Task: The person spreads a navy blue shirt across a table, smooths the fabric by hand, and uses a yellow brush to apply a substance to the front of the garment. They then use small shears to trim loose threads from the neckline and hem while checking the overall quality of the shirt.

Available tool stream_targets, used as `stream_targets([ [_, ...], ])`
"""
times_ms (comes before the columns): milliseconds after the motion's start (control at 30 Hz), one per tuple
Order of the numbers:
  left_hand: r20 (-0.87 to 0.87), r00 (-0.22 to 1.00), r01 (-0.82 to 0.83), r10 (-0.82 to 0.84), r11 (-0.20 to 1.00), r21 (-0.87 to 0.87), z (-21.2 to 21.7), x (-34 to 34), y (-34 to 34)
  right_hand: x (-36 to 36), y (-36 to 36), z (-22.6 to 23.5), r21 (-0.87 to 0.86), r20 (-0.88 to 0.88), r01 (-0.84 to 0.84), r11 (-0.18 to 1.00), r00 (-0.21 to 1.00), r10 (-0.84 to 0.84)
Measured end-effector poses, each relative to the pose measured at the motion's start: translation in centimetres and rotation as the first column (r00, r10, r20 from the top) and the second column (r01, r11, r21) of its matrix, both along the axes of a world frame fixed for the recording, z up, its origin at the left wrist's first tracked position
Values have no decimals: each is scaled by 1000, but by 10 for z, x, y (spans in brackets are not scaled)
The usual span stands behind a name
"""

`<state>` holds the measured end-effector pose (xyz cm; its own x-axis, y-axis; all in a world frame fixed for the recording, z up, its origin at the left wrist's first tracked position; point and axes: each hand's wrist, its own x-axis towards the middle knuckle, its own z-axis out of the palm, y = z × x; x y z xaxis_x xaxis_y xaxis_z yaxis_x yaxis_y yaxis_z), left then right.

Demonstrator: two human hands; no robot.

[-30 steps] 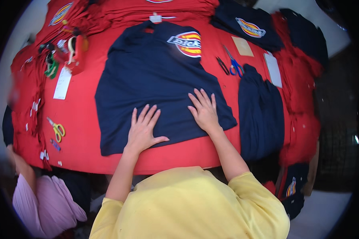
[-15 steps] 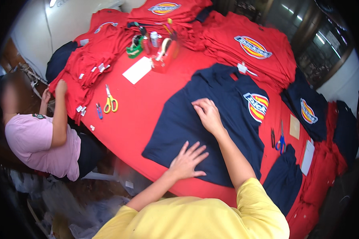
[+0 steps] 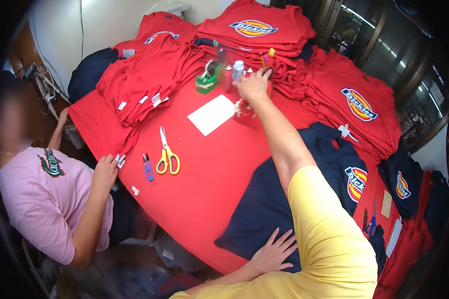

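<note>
I judge navy shirt [image 3: 262, 207], lower centre, soft, light, edge-pinchable: left hand [image 3: 273, 253] spread flat, right hand [image 3: 253, 85] grip can't tell.

Navy shirt [image 3: 267, 209] of matt cloth

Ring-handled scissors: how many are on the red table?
2: yellow-handled scissors left of the navy shirt under the left hand, and blue-handled scissors to the shirt's right. Others may be hidden.

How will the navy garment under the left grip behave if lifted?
Probably floppy: the navy garment lies flat, softly creased near its top. If pulled now, it may bunch, since the left grip rests on it, fingers spread.
</note>
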<state>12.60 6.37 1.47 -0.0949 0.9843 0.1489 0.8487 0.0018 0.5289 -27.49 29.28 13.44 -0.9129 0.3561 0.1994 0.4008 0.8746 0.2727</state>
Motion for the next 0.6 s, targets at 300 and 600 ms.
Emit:
stream_targets([
  [300,62,998,1,-3,1000,21,-2,-2,-3,1,9,-2,-234,-404,-142,962,914,36],
  [600,-68,996,-57,59,998,38,3,-1,1,262,-35,37,-381,-875,-757,531,481,58],
])
